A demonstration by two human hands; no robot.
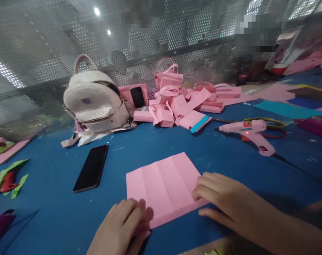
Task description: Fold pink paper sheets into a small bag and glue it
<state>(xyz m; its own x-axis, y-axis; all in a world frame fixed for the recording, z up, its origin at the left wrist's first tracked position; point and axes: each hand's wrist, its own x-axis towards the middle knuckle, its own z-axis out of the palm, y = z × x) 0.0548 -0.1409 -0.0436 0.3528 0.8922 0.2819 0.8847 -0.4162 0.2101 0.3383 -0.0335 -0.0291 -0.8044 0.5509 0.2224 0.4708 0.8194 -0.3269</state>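
Observation:
A pink sheet of paper [163, 184] with several straight creases lies on the blue table in front of me, its near edge folded up in a narrow strip. At its near left corner, my left hand [121, 223] is closed on the edge, fingers curled on top and thumb low on the near side. My right hand [219, 198] grips the near right corner with bent fingers; its thumb sits just below the edge. Parts of both corners are hidden by the fingers.
A black phone [91, 169] lies to the left. Behind stand a white backpack [97, 101] and a pile of pink paper pieces [177, 102]. At right lies a pink glue gun [252, 134], its red light on, with a cord. Green scraps [9, 173] are far left.

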